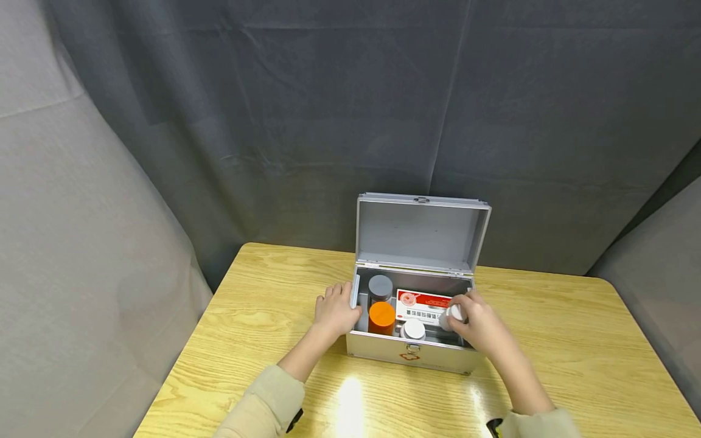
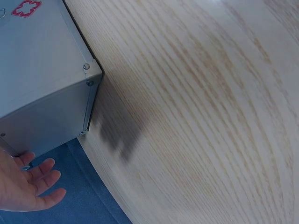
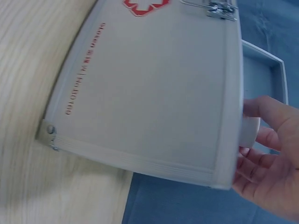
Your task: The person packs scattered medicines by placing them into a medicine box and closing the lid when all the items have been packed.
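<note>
An aluminium first-aid case (image 1: 378, 348) stands on the table with its lid (image 1: 418, 234) raised. My right hand (image 1: 477, 322) pinches a small white bottle (image 1: 452, 316) between thumb and fingers at the case's right end. In the right wrist view, part of this white bottle (image 3: 249, 132) shows past the rim. My left hand (image 1: 335, 309) rests at the left rim, its thumb over the edge; the left wrist view shows relaxed, spread fingers (image 2: 46, 183) beside the side wall. Inside are a red-and-white medicine box (image 1: 413, 310), an orange-lidded jar (image 1: 381, 315), a grey-lidded jar (image 1: 380, 285) and a white-capped bottle (image 1: 414, 329).
The case sits on a light wooden table (image 1: 263, 304), in front of its back edge. A dark grey curtain (image 1: 328, 121) hangs behind the table, with lighter cloth (image 1: 82, 243) at the left. A metal latch (image 1: 413, 348) is on the case's front.
</note>
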Available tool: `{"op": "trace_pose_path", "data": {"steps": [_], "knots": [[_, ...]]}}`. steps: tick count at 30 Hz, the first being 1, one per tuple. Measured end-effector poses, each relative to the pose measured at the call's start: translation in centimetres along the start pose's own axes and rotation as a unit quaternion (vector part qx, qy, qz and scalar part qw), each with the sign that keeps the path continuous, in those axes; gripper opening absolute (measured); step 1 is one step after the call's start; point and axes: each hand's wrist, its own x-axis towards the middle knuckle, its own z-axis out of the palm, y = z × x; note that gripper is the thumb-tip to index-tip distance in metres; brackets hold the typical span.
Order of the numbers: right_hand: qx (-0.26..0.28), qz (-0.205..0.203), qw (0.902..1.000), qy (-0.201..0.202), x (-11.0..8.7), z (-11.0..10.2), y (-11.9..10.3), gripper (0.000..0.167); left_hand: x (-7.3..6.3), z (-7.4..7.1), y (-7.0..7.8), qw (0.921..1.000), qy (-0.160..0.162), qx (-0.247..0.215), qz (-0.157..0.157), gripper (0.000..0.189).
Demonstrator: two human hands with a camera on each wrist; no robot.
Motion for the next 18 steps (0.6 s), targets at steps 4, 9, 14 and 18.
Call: {"op": "trace_pose_path", "data": {"steps": [4, 9, 14, 18], "knots": [[0.004, -0.016, 0.9997, -0.017, 0.0, 0.7, 0.2, 0.019, -0.1, -0.1, 0.1, 1.0000, -0.002, -0.003, -0.003, 0.062], [0.000, -0.040, 0.9987, -0.031, 0.1, 1.4, 0.6, 0.021, -0.1, -0.1, 0.2, 1.0000, -0.005, -0.003, -0.005, 0.062], [-0.003, -0.048, 0.9974, -0.054, 0.2, 1.8, 0.8, 0.020, -0.1, 0.0, 0.1, 1.0000, 0.000, -0.005, -0.001, 0.061], [-0.008, -0.051, 0.9955, -0.079, 0.4, 2.1, 0.9, 0.019, 0.0, 0.0, 0.0, 1.0000, -0.001, -0.003, 0.000, 0.061]]}}
